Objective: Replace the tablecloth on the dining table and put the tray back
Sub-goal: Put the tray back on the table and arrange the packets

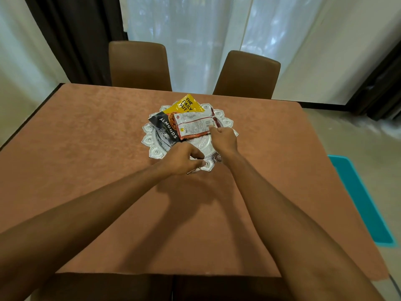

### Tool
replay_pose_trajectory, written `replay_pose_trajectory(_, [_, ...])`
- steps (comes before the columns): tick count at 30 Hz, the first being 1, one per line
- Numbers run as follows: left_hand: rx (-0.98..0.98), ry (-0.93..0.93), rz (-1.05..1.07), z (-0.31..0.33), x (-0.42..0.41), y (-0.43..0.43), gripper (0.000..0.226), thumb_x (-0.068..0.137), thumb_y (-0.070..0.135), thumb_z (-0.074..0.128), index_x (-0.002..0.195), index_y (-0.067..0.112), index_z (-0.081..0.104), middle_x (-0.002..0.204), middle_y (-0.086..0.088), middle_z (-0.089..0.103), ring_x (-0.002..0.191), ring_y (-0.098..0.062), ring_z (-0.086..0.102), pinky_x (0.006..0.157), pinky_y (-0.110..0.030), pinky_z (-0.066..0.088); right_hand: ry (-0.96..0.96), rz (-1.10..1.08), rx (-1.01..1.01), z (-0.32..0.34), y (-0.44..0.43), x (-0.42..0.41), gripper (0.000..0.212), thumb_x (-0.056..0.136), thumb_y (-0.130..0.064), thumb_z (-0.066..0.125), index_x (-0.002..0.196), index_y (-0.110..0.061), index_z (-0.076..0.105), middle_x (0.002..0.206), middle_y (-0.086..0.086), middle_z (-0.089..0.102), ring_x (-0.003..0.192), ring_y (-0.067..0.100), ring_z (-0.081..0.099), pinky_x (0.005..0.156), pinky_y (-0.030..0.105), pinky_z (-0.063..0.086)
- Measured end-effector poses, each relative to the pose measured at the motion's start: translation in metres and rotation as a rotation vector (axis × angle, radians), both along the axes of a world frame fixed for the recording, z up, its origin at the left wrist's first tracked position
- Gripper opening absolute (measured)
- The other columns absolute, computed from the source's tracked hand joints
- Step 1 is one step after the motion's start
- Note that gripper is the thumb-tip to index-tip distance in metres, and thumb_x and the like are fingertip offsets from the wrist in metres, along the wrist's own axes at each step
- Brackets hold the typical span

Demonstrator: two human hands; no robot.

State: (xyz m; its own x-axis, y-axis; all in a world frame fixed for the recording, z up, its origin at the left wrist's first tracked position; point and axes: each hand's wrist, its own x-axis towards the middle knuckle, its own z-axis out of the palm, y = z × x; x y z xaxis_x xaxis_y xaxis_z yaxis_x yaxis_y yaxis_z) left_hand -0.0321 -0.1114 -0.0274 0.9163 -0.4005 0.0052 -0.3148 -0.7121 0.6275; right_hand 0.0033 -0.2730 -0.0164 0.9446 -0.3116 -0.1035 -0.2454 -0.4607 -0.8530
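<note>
where the brown tablecloth (86, 137) lies smooth over the table, the silver tray (149, 140) with its scalloped, embossed rim sits near the middle, a little toward the far side. two snack packets lie on it: a yellow and black almonds packet (171, 124) toward the left and far edge, and a red and white packet (195, 124) overlapping it on the right. the left hand (182, 158) is at the tray's near rim, its grip curled, thumb and fingers pinching that rim. the right hand (223, 140) reaches over the tray, its grip closed on the near right corner of the red and white packet. brown chairs (138, 64) stand at the far side before pale curtains (195, 40), and a teal mat (364, 203) lies on the floor to the right.
</note>
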Motion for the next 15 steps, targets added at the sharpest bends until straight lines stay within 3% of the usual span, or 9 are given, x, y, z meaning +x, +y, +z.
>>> replay_pose_trajectory(4, [-0.064, 0.052, 0.056, 0.000, 0.002, -0.001, 0.024, 0.079, 0.027, 0.084, 0.101, 0.018, 0.080, 0.096, 0.008, 0.077, 0.073, 0.011, 0.062, 0.065, -0.003, 0.041, 0.007, 0.004, -0.005, 0.001, 0.001, 0.000, 0.059, 0.100, -0.035, 0.056, 0.046, -0.017, 0.038, 0.046, -0.005, 0.039, 0.049, 0.017, 0.038, 0.057, 0.034, 0.032])
replay_pose_trajectory(8, [-0.333, 0.162, 0.233, 0.002, 0.003, 0.002, 0.016, 0.079, 0.011, 0.083, 0.094, 0.013, 0.079, 0.082, 0.002, 0.077, 0.073, -0.002, 0.071, 0.077, -0.026, 0.058, 0.001, 0.007, -0.004, 0.003, 0.000, -0.001, 0.059, 0.099, -0.035, 0.057, 0.046, -0.018, 0.039, 0.046, -0.005, 0.040, 0.047, 0.016, 0.038, 0.056, 0.033, 0.032])
replay_pose_trajectory(11, [-0.369, 0.143, 0.312, 0.003, 0.007, 0.007, 0.011, 0.082, 0.012, 0.081, 0.093, 0.014, 0.079, 0.073, 0.004, 0.074, 0.063, -0.001, 0.066, 0.069, -0.025, 0.053, 0.003, 0.010, -0.004, 0.003, 0.001, -0.002, 0.059, 0.099, -0.036, 0.056, 0.046, -0.018, 0.039, 0.046, -0.006, 0.040, 0.047, 0.016, 0.038, 0.055, 0.033, 0.031])
replay_pose_trajectory(15, [-0.296, 0.058, 0.294, 0.006, 0.012, 0.011, 0.011, 0.087, 0.013, 0.077, 0.098, 0.013, 0.079, 0.080, 0.003, 0.075, 0.069, 0.000, 0.066, 0.068, -0.018, 0.050, 0.010, 0.010, -0.014, 0.006, 0.001, -0.004, 0.057, 0.100, -0.037, 0.056, 0.048, -0.018, 0.040, 0.048, -0.005, 0.041, 0.048, 0.015, 0.039, 0.054, 0.033, 0.030])
